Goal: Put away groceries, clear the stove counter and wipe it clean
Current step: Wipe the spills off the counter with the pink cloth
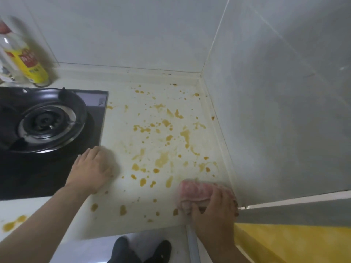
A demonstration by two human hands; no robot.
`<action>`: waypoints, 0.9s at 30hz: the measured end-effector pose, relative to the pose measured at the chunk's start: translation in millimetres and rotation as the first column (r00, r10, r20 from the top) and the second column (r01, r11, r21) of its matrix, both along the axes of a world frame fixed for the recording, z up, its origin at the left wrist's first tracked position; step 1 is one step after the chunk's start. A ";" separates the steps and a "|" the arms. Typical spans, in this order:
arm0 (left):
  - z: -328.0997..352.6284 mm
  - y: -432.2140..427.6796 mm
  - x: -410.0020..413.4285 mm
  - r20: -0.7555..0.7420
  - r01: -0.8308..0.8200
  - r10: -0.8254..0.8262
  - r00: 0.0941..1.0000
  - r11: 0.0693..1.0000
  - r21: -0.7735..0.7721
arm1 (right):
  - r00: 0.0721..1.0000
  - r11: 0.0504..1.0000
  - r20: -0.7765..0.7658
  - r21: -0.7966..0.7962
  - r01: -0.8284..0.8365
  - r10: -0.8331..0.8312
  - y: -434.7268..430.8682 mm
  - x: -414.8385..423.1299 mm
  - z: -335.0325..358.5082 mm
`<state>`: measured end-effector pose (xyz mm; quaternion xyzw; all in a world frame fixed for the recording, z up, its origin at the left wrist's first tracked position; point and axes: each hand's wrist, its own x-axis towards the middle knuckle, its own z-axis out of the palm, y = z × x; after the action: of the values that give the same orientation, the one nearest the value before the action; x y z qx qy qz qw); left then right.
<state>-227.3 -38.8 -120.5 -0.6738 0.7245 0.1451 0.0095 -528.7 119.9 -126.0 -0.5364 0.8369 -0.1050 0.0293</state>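
The white stove counter (121, 141) is spattered with many orange-brown sauce stains (161, 158). My right hand (214, 211) grips a pink cloth (193, 192) pressed onto the counter's front right corner, beside the tiled side wall. My left hand (91, 168) lies flat with straight fingers on the counter, at the right edge of the black glass stove top (47, 175). Its fingertips are blurred.
A gas burner (45, 122) sits on the stove at left. An oil bottle (24, 54) with a yellow label stands against the back wall at far left. Another stain (13, 223) marks the counter front left. Grey tiled walls (284, 111) close the corner. Dark slippers (142, 249) show below.
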 end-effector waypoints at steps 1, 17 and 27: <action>1.2 1.0 0.1 -0.026 -0.015 0.015 1.000 1.000 -0.009 | 1.000 0.999 0.003 0.026 0.018 -0.018 -0.5 1.0 -0.6; -3.3 -13.8 29.3 -0.085 -0.162 0.164 0.983 0.986 0.033 | 0.990 0.961 -0.111 0.272 -0.052 0.086 7.8 -11.3 4.9; -15.3 -12.6 33.6 -0.146 -0.185 0.184 0.972 0.983 0.011 | 0.994 0.932 0.061 0.357 0.059 -0.086 -12.7 7.2 13.6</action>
<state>-193.7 -51.4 -135.8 -0.7257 0.6577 0.1935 -0.0582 -521.4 107.3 -112.4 -0.4869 0.8595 0.0265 0.1531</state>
